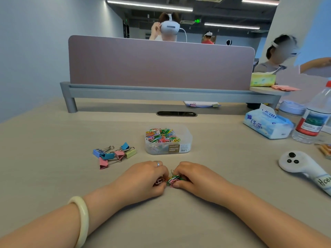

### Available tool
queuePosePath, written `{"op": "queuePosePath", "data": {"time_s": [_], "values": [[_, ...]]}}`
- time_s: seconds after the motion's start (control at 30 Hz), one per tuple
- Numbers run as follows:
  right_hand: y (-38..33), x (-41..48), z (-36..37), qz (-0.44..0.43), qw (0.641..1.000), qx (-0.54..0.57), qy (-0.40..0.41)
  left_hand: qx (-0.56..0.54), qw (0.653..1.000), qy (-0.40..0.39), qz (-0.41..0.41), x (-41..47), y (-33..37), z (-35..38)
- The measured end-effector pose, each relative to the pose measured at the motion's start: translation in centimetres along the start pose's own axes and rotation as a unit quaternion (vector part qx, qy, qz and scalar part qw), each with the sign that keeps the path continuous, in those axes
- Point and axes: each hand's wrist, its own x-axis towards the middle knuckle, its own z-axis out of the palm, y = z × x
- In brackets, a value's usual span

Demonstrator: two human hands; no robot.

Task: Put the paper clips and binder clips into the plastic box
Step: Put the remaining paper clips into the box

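Nearest the viewer, two bare forearms reach forward over a pale wooden desk (53,176), the left wrist wearing a cream bangle (81,217). The left hand (143,178) and right hand (195,179) meet at the desk's near centre, knuckles up. The fingers of both are curled inward and, with the thumbs, pinch a small heap of coloured paper clips (172,179) that lies on the desk between them. A ring (158,164) shows on a left finger. Farther back and to the left, a loose cluster of pastel binder clips (114,154) lies on the desk. To their right, straight beyond the hands, stands the clear plastic box (188,138), uncovered and already holding a pile of mixed-colour clips (162,136). On the right lie a white controller (300,167), a tissue pack (266,125) and a water bottle (315,119). A mauve divider panel (161,63) closes the desk's far edge.
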Motion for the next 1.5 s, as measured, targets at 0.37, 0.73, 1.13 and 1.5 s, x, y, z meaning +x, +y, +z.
{"op": "queuePosePath", "data": {"time_s": [0.37,0.73,1.13,1.5], "values": [[1.0,-0.6,-0.3,0.049,0.986,0.151,0.046,-0.037,0.999,-0.007,0.006,0.1,-0.5,-0.4],[0.4,5.0,-4.3,0.06,0.975,0.203,0.066,-0.143,0.985,0.054,-0.078,-0.1,-0.8,-0.8],[3.3,12.4,-4.6,0.131,0.988,-0.068,-0.037,-0.147,0.981,0.068,-0.104,-0.5,-1.6,-1.3],[4.5,11.5,-5.0,0.083,0.996,0.005,-0.021,-0.164,0.974,0.084,-0.135,-0.8,-1.7,-1.5]]}}
